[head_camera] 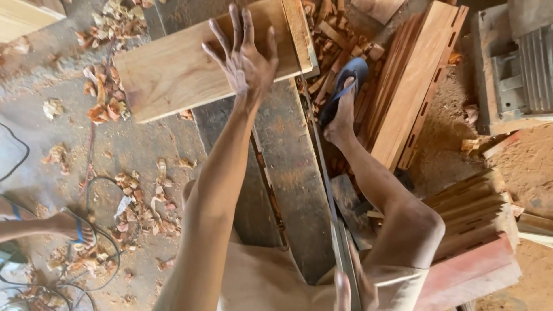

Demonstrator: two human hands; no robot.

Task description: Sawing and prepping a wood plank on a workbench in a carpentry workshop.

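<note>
Left hand (245,60), fingers spread and released, lies flat on the pale wooden board (173,72) at upper centre of the frame. Right hand (348,288), bottom centre, touches a long metal strip (322,173); its grip cannot be determined.

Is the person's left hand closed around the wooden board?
No, the left hand lies flat with fingers spread on top of the wooden board, not wrapped around it.
</note>
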